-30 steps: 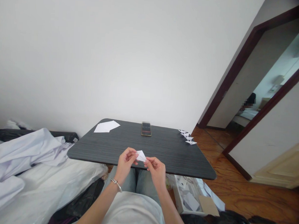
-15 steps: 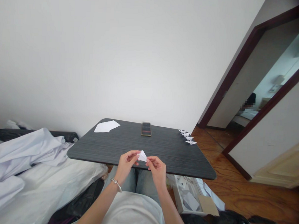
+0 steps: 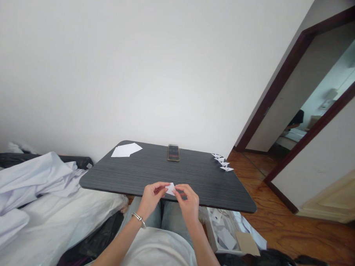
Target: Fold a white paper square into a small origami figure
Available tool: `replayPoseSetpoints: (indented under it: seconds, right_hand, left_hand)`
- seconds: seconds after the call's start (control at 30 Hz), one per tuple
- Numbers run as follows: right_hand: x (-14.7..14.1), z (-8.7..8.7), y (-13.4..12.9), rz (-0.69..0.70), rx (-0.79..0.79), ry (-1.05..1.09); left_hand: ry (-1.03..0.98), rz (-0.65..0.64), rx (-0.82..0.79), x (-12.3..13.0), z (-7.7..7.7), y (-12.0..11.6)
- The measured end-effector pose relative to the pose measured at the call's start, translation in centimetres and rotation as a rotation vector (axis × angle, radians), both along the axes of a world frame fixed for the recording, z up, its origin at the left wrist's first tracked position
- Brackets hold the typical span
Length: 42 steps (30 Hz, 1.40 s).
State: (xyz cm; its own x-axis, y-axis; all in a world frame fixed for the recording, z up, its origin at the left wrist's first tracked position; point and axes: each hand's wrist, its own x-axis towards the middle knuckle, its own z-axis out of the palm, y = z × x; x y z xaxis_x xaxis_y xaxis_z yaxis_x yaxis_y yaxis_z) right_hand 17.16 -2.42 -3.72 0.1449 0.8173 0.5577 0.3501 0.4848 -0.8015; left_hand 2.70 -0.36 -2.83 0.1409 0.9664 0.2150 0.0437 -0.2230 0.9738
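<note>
Between my two hands is a small folded piece of white paper (image 3: pixel 170 188), held just above the near edge of the dark table (image 3: pixel 152 169). My left hand (image 3: pixel 152 196) pinches its left side with thumb and fingers. On the right side, the thumb and fingertips of my right hand (image 3: pixel 188 200) close on the paper. Fingers cover part of it, so the exact fold is hard to make out. Several small folded paper cranes (image 3: pixel 223 163) stand in a row at the table's right edge. Flat white paper sheets (image 3: pixel 126 150) lie at the far left corner.
A phone (image 3: pixel 173 153) lies at the table's back, near the wall. White cloth (image 3: pixel 43 178) and plastic are heaped on the left. Below the table on the right sits an open box (image 3: pixel 224 233) with papers. Through the doorway, a person (image 3: pixel 296 119) is partly visible.
The paper has turned in my fingers and shows a smaller face. Both hands have shifted slightly, with the right thumb and fingertips now further over the paper.
</note>
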Motion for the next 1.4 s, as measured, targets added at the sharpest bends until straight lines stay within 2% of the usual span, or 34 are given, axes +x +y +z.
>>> replayPoseSetpoints:
  seconds: [0.2, 0.47, 0.8, 1.1, 1.4]
  right_hand:
    - [0.2, -0.1, 0.0, 0.022, 0.032, -0.080]
    - [0.2, -0.6, 0.2, -0.023, 0.131, -0.215]
    - [0.2, -0.5, 0.1, -0.059, 0.126, -0.271]
    - [0.3, -0.4, 0.4, -0.021, 0.029, -0.052]
    - [0.4, -1.1, 1.0, 0.052, -0.152, 0.198]
  left_hand:
    - [0.016, -0.002, 0.002, -0.1, 0.0, 0.1]
    - [0.050, -0.018, 0.003, 0.0, -0.1, 0.1]
    - [0.124, -0.035, 0.056, 0.0, -0.5, 0.2]
    - [0.067, -0.054, -0.001, 0.0, -0.1, 0.2]
    - [0.045, -0.067, -0.008, 0.0, -0.3, 0.4]
